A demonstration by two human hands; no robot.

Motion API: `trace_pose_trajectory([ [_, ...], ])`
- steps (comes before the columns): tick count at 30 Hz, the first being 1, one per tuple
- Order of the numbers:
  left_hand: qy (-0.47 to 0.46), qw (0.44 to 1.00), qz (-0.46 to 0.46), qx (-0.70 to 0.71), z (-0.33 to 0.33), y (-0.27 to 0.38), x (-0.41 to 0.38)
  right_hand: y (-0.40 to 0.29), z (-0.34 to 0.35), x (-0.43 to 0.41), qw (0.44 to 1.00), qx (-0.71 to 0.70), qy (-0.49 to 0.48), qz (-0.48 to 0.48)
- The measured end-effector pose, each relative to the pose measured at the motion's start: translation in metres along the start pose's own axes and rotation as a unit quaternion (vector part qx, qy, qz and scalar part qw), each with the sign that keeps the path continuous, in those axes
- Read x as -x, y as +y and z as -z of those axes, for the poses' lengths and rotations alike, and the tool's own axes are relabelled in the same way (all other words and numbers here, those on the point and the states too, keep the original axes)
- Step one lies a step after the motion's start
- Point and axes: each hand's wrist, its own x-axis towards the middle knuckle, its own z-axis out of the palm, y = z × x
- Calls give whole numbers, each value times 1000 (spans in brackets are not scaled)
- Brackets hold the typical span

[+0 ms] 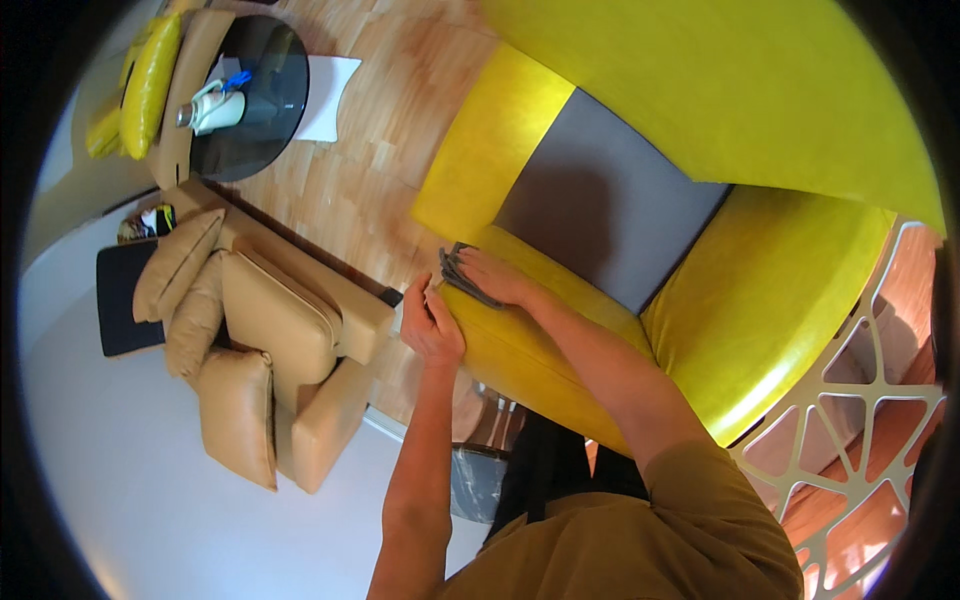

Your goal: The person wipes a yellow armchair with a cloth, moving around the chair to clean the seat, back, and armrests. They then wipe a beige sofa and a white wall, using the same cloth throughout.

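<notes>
A yellow upholstered armchair [525, 345] with a grey seat [592, 202] stands before me. My right hand [491, 276] presses a folded dark grey cloth [466, 281] onto the front end of the chair's near armrest. Just left of it, my left hand [433, 322] is raised beside the same armrest end with its fingers curled. Whether the left fingers touch the chair or hold something small, I cannot tell.
A tan sofa [330, 442] with piled cushions [236, 420] stands on the left. Beyond it, a round dark glass table [262, 142] carries a pale bottle [219, 112]. A white lattice partition [832, 390] stands at the right, behind the chair.
</notes>
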Motion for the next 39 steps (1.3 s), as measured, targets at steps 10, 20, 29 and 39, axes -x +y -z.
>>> trace_pose_trajectory([
  [10,-38,999,19,-14,7,1,4,-63,19,61,993,-90,35,-73],
  [20,-69,997,29,13,7,1,-1,11,-2,-4,991,-73,1,-109],
  [29,-68,996,31,45,7,-1,2,-1,27,145,967,-163,-77,-177],
  [39,-100,994,34,33,8,6,-3,40,-6,1,996,-71,4,-54],
])
